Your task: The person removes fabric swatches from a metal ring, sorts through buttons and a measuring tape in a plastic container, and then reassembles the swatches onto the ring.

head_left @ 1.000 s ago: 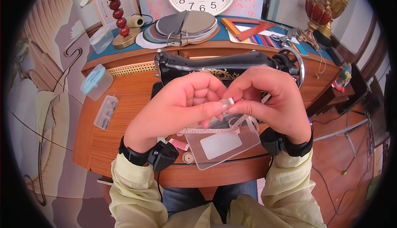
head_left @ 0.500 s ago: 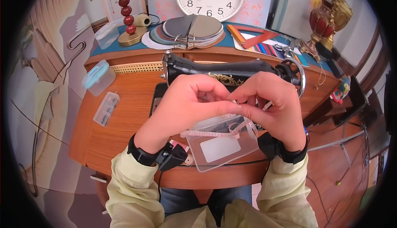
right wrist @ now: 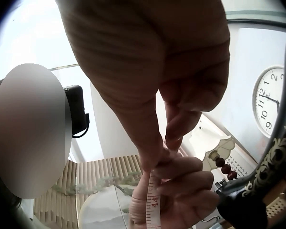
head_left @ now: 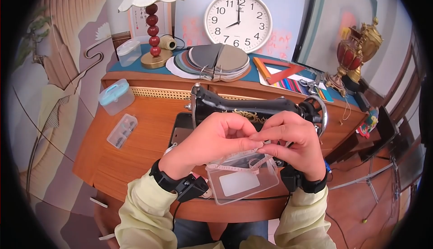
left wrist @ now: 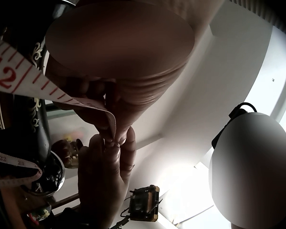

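wooden table (head_left: 149,122) bears a sewing machine (head_left: 225,103) behind the left hand (head_left: 214,136) and right hand (head_left: 292,141), both pinching a tape measure (left wrist: 31,83).

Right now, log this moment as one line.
Left hand: pinches tape measure; right hand: pinches tape measure; sewing machine: behind hands; clear case: on table

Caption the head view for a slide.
Left hand and right hand pinch a tape measure before a black sewing machine, with a clock beyond.
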A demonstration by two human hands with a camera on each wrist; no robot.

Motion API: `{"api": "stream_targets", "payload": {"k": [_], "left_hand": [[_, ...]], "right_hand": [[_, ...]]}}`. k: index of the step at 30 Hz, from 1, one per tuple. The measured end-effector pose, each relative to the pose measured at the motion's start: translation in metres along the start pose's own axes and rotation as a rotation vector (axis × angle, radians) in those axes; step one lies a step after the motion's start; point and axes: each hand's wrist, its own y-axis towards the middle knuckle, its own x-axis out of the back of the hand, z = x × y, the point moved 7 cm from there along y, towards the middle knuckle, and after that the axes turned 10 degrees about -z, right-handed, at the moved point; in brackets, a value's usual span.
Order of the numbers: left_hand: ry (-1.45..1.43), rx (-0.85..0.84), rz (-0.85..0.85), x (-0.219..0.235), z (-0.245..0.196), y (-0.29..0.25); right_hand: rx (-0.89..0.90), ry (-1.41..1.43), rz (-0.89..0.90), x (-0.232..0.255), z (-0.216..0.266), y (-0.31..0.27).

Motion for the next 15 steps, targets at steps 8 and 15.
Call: {"api": "stream_targets", "payload": {"k": [8,15], "left_hand": [[-0.089,0.172,-0.027,-0.006,0.009,0.001],[0.139,0.033,-0.2,0.004,0.013,0.005]], "right_hand": [[0.008,-0.123,-0.064,0.003,-0.002,-0.004],[-0.015,-0.166,-0.078,-0.001,-0.006,-0.003]]}}
